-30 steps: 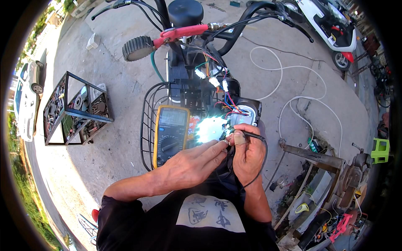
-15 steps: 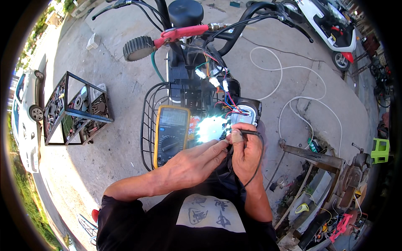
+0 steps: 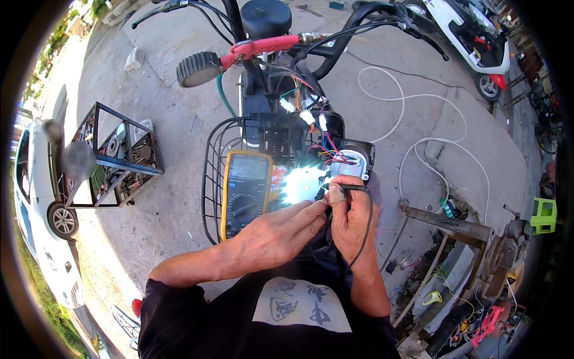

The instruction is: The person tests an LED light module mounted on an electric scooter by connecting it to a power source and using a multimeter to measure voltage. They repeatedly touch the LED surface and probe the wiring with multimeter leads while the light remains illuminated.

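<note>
A lit headlamp glares white in front of me, its details washed out. My right hand pinches a black test probe, whose lead loops down past the wrist. Beside it, at the lamp's lower right edge, the fingertips of my left hand are pressed together, but what they grip is hidden. Left of the lamp a yellow-edged multimeter leans in the black wire basket. Coloured wires with white connectors run down to a round gauge housing.
Black handlebars and a red-handled clamp with a ridged wheel stand beyond the basket. A metal rack of parts is at left, a white car behind it. At right are a hose, a workbench and a white scooter.
The white car at far left has moved toward the lower part of the view. Both my hands stay almost where they were at the lamp's edge.
</note>
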Demonstrator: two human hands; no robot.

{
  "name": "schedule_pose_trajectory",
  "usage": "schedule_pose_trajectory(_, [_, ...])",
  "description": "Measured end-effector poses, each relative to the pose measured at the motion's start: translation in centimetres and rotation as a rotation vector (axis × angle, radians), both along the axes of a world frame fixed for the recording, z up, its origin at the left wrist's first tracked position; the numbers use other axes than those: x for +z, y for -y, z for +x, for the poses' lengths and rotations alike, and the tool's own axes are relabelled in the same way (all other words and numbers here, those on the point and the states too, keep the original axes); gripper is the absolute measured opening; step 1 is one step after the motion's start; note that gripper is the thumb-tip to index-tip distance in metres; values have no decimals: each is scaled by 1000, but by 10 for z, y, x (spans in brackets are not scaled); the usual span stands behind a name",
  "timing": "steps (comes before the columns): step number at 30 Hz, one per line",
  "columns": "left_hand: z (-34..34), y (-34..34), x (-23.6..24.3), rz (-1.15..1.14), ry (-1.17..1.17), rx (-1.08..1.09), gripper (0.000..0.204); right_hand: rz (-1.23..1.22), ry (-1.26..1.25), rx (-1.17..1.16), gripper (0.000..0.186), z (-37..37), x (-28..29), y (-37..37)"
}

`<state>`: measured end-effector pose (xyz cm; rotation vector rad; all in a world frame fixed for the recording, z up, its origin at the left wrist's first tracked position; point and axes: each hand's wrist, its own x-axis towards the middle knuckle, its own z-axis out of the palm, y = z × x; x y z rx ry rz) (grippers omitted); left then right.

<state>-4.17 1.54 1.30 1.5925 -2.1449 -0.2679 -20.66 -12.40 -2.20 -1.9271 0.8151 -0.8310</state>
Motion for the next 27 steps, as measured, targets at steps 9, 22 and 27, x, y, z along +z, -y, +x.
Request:
schedule_pose_trajectory(9, [1,1,-6,-102,66,-16,49,-4,-2,-11,10,0,3,-1])
schedule_pose_trajectory(22, [0,1,-3,-103,18,4,44,5,-4,5,9,0,1,-2])
schedule_pose_trajectory(27, [-2,1,0,-56,-7,10,47,8,1,5,10,-1,2,-1])
